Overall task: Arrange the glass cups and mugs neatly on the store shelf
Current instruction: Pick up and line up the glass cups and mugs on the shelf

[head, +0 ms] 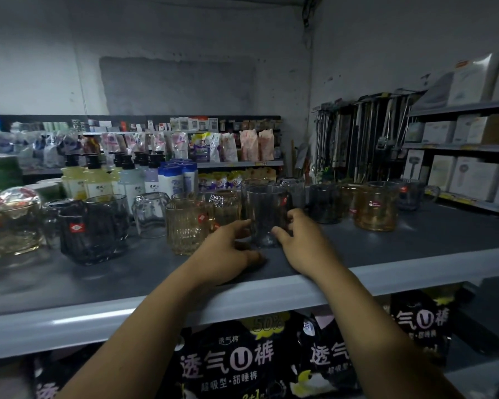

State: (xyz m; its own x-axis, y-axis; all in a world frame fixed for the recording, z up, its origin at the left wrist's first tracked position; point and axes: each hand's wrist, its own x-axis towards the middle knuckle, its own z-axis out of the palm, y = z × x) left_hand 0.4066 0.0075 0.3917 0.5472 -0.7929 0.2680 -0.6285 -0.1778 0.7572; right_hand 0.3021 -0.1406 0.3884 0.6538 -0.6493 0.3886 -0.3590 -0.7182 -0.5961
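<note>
A tall grey glass cup (pixel 265 208) stands upright mid-shelf. My left hand (pixel 228 249) lies on the shelf with its fingers curled against the cup's left base. My right hand (pixel 301 237) wraps the cup's right side from the other flank. Left of it stand an amber ribbed mug (pixel 186 226), a clear cup (pixel 150 214) and a dark ribbed mug (pixel 94 228). To the right are a dark mug (pixel 326 204), an amber mug (pixel 376 207) and a grey mug (pixel 412 194).
The grey shelf (pixel 415 243) has a rounded front lip. A glass lidded bowl (pixel 12 223) sits at far left. Pump bottles (pixel 95 180) crowd behind the glasses. Black packages (pixel 228 361) hang below the shelf. Boxed goods fill racks at right.
</note>
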